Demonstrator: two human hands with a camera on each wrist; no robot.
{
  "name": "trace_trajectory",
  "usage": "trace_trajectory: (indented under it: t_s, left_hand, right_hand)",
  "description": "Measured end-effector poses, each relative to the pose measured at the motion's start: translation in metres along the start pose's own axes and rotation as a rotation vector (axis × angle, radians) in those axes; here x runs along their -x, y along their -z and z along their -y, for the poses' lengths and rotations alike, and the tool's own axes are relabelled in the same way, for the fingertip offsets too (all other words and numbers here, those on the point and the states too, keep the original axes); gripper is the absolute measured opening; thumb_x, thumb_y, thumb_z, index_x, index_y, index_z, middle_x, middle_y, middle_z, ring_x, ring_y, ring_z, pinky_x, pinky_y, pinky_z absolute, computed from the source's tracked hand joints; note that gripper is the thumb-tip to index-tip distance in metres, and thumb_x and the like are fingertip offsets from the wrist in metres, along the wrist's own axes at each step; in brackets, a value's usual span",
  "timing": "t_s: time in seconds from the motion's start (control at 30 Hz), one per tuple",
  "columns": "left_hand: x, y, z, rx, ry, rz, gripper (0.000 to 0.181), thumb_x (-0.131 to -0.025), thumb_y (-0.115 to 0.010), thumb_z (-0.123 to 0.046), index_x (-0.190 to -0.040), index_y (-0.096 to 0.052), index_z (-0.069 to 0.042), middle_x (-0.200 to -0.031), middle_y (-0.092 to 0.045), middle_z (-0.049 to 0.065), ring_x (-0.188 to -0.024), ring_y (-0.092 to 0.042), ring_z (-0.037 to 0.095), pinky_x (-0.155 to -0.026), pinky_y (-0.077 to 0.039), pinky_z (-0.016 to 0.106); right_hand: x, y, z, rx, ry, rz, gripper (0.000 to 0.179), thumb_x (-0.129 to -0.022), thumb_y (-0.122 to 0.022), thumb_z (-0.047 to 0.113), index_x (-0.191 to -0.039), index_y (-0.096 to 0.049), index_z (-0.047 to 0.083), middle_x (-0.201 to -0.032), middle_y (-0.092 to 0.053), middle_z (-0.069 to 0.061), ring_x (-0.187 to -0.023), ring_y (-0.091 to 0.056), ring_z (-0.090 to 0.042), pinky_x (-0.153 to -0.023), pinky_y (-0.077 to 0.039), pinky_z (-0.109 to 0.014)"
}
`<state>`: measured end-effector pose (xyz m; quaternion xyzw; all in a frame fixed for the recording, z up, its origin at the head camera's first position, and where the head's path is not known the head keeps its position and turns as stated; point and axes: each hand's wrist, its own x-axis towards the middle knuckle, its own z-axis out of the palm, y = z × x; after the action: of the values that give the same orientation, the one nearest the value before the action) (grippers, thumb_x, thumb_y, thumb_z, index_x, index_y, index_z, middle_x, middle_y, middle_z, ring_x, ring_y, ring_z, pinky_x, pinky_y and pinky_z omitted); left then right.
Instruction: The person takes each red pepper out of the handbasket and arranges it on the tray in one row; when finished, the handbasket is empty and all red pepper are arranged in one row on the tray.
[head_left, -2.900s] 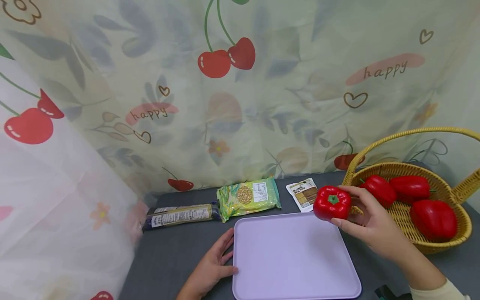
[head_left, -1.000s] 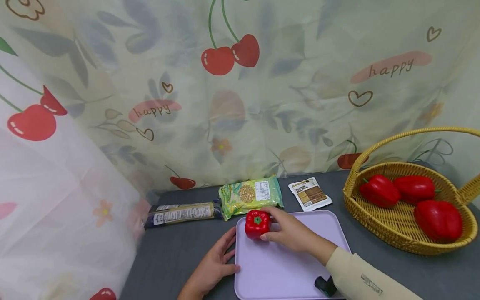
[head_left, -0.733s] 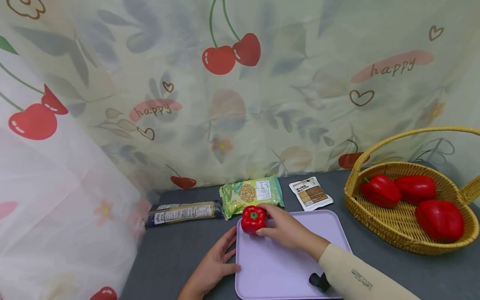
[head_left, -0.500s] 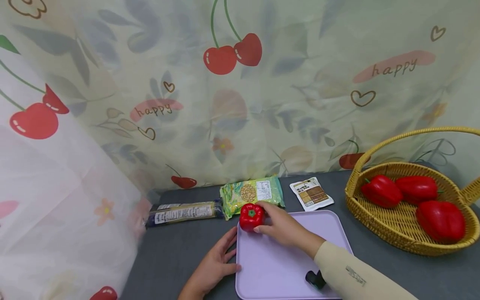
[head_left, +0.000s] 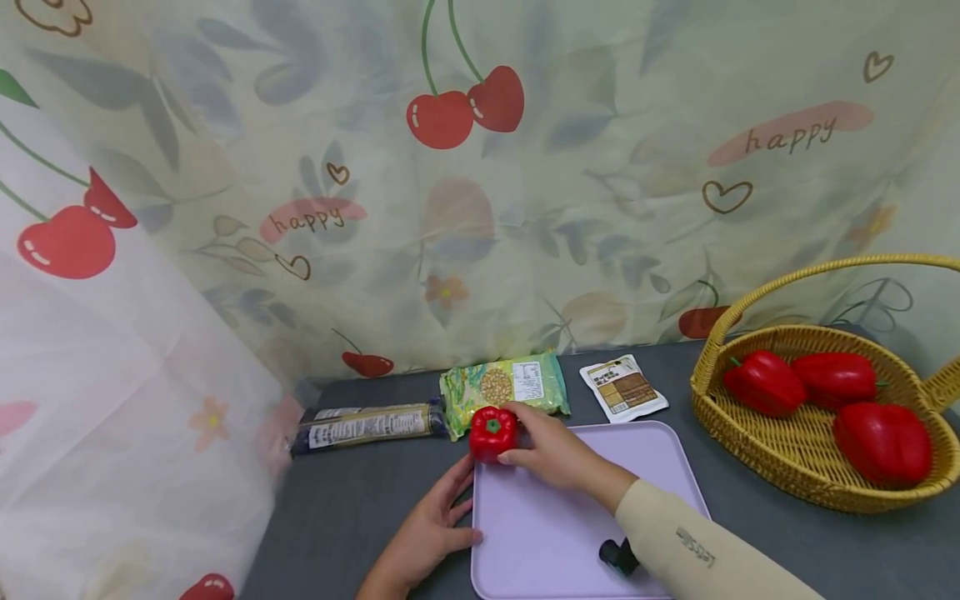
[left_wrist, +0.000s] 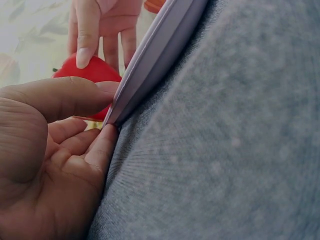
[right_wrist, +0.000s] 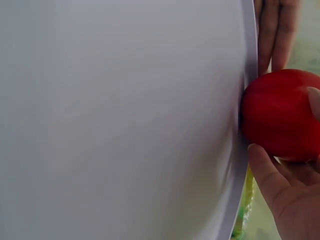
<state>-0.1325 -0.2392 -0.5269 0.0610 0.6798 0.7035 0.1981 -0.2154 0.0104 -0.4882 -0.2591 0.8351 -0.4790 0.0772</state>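
Observation:
At the far left corner of the lavender tray [head_left: 585, 508], a red bell pepper [head_left: 492, 434] with a green stem sits in my right hand [head_left: 551, 450], thumb on the near side, fingers on the far side. The right wrist view shows the pepper [right_wrist: 282, 115] against the tray's rim [right_wrist: 248, 70]. My left hand [head_left: 427, 529] rests along the tray's left edge with spread fingers, its thumb and fingertips touching the rim. In the left wrist view, part of the pepper [left_wrist: 90, 70] shows behind the left thumb [left_wrist: 70, 95].
A wicker basket [head_left: 780, 479] with three red peppers [head_left: 765, 383] stands at right. Behind the tray lie a green-yellow packet [head_left: 480, 392] and a small white-brown pouch [head_left: 622, 387]. Dark-wrapped long packs [head_left: 367, 427] lie at left. A printed curtain [head_left: 525, 250] hangs behind the table [head_left: 337, 500].
My right hand has carried the pepper from beside the basket across the tray to its far left corner, lately drifting further left and slightly back. The left hand stays at the tray's edge.

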Motion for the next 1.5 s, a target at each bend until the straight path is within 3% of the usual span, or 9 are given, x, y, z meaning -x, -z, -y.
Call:
trace_trajectory:
  t_s: [0.37, 0.77, 1.5]
  left_hand:
    - [0.000, 0.000, -0.001, 0.002, -0.005, 0.000, 0.108, -0.085, -0.075, 0.021, -0.173, -0.018, -0.003, -0.178, -0.017, 0.020, -0.162, -0.020, 0.041, -0.118, -0.043, 0.040]
    - [0.000, -0.001, 0.000, -0.014, -0.015, -0.002, 0.107, -0.085, -0.076, 0.018, -0.173, -0.018, -0.001, -0.178, -0.017, 0.021, -0.162, -0.018, 0.041, -0.120, -0.041, 0.040]
    - [0.001, 0.000, 0.001, -0.005, -0.013, -0.001, 0.109, -0.084, -0.076, 0.019, -0.173, -0.017, -0.001, -0.178, -0.016, 0.022, -0.162, -0.018, 0.042, -0.119, -0.043, 0.039]
  right_hand:
    - [-0.002, -0.004, 0.006, -0.003, -0.005, 0.009, 0.074, -0.096, -0.086, 0.012, -0.158, -0.048, -0.004, -0.154, -0.056, -0.021, -0.139, -0.056, -0.040, -0.117, -0.045, -0.057]
    - [-0.001, -0.002, 0.006, 0.032, 0.020, 0.040, 0.078, -0.095, -0.087, 0.018, -0.159, -0.047, -0.004, -0.158, -0.053, -0.021, -0.145, -0.051, -0.040, -0.119, -0.042, -0.058]
    - [0.001, -0.010, 0.011, 0.111, 0.012, 0.005, 0.087, -0.091, -0.089, 0.010, -0.162, -0.041, -0.001, -0.158, -0.050, -0.021, -0.146, -0.049, -0.040, -0.119, -0.042, -0.059]
